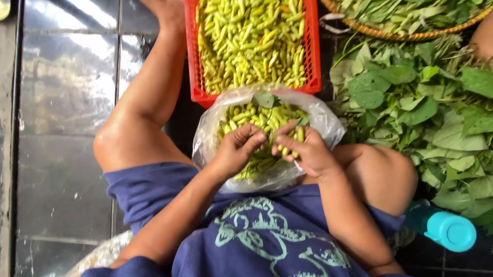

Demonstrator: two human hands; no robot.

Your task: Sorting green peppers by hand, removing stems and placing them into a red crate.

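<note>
Sitting on the floor, left hand (pixel 236 149) and right hand (pixel 306 149) pinch chillies in a thin, overfull plastic bag (pixel 327 123) that could tip and spill.

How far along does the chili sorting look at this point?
Done: the clear plastic bag in the lap already holds a heap of green chilies. In hand: the left hand and right hand are both in the bag, fingering chilies. Left: the red crate beyond is full of chilies.
</note>
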